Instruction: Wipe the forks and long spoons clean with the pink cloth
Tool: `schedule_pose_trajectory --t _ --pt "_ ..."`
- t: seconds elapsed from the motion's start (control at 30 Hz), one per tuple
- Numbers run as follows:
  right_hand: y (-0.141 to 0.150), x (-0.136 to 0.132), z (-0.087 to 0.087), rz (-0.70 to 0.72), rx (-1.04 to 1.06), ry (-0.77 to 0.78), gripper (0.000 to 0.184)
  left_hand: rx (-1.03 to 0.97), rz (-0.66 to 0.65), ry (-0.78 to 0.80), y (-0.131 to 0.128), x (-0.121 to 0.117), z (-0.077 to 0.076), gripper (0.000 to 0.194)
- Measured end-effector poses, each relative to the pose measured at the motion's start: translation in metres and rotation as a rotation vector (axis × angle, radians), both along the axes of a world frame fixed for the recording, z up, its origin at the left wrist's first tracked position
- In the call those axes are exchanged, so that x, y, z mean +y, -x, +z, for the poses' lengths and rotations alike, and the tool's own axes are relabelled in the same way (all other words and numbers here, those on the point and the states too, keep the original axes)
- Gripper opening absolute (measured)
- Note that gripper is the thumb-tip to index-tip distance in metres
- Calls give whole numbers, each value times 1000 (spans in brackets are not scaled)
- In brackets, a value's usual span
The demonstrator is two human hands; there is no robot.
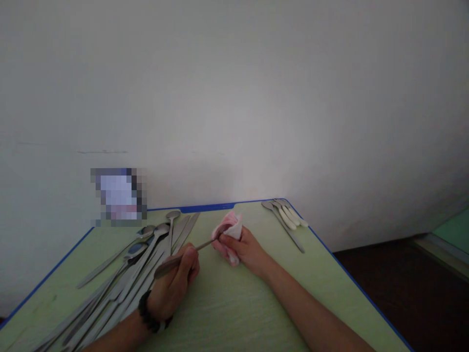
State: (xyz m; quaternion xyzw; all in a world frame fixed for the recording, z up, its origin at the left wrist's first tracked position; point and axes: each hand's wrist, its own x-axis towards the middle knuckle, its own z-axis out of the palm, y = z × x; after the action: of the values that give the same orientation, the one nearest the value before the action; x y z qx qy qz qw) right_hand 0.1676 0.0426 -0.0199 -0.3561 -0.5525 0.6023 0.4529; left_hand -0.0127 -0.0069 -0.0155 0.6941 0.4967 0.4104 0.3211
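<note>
My left hand (175,288) is closed around the handle of a metal spoon (183,256), which points up and right. The spoon's far end disappears into a pink and white cloth (230,230). My right hand (244,249) is wrapped around that cloth and pinches it over the spoon's end. Both hands rest over the light green table (227,303), near its middle. A dark bead bracelet (150,315) sits on my left wrist.
A pile of several long metal spoons and knives (124,278) lies at the left. A small group of cutlery (287,217), some with white handles, lies at the far right corner. The table has a blue rim (348,276); a white wall stands behind it.
</note>
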Motion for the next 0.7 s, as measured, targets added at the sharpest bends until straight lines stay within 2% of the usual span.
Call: schedule_pose_trajectory --t 0.23,0.37,0.47,0.7 --pt "-6 -4 10 110 -180 -30 28 -18 -51 80 2 1 1 52" --pt "-14 -4 15 333 -229 -43 28 -49 -117 149 2 -1 3 51" --pt "-20 -3 17 417 -348 -36 30 -50 -153 172 2 -3 5 50" --pt "-19 -3 21 571 -616 -54 26 -99 -103 290 1 0 2 51"
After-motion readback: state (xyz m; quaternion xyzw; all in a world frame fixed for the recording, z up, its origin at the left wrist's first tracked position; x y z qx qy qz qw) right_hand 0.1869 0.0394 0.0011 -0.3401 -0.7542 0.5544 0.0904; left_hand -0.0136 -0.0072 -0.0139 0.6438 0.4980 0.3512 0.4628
